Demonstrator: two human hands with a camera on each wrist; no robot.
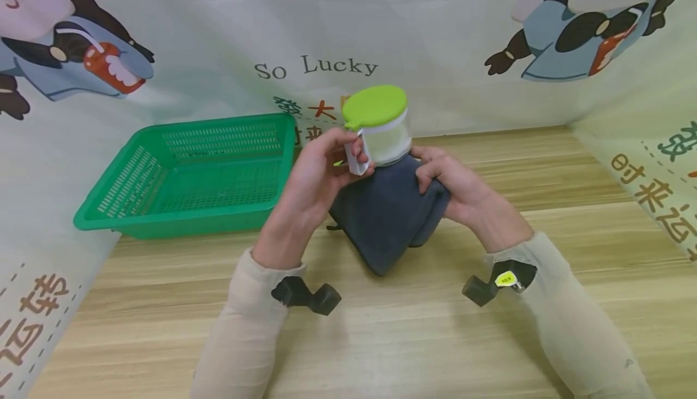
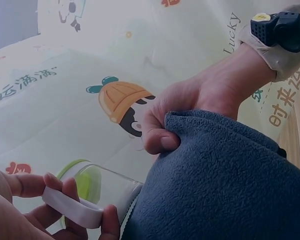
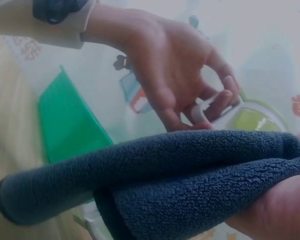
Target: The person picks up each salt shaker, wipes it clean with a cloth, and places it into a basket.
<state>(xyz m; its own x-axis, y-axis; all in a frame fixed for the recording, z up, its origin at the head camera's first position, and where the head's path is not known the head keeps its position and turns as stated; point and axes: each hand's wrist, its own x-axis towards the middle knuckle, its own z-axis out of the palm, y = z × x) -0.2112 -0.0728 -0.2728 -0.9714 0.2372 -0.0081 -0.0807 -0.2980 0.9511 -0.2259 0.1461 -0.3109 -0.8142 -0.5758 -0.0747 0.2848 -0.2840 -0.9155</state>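
A clear jar (image 1: 385,142) with a lime-green lid (image 1: 376,106) and a white handle (image 2: 72,207) is held up off the table. My left hand (image 1: 321,172) grips it by the handle, fingers curled round. A dark blue-grey cloth (image 1: 381,211) hangs folded beneath the jar and meets its base. My right hand (image 1: 452,181) holds the cloth, its thumb (image 2: 162,141) pressing on the upper edge. In the right wrist view, the folded cloth (image 3: 190,175) covers the jar's lower part and much of my right hand.
A green plastic basket (image 1: 185,223) with slotted walls stands at the back left of the wood-grain table (image 1: 370,338). Below the cloth in the right wrist view, a clear and greenish object (image 3: 92,220) is partly hidden. A printed sheet (image 1: 435,36) hangs behind the table.
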